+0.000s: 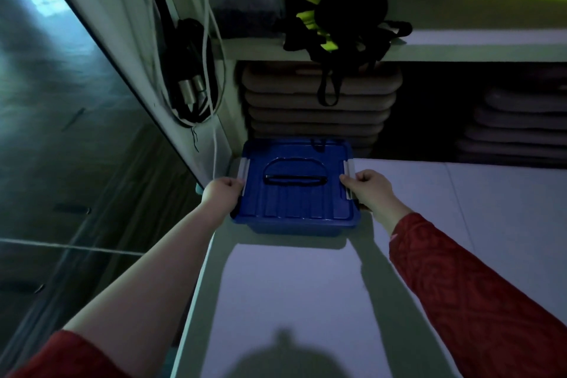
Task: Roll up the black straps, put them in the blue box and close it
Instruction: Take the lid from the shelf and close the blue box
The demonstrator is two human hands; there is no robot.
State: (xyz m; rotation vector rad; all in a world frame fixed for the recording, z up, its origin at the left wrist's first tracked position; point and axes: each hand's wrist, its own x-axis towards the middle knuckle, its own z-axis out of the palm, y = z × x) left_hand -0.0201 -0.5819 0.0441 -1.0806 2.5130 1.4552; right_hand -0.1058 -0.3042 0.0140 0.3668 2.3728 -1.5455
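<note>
Both arms reach forward, left hand (221, 193) and right hand (369, 189) apparently curled closed.

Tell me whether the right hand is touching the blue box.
Touching. The head view shows the right hand curled over the white latch on the blue box at its right edge, with no gap visible.

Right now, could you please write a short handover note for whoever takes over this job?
Left hand grips the left side of the blue box, at its grey latch.
Right hand grips the right side, at the other latch.
The box sits on the white surface, lid on.
Black and yellow straps lie heaped on the shelf above.
Done: none visible; box contents hidden.
Left: open the box, roll straps, pack, close.
</note>
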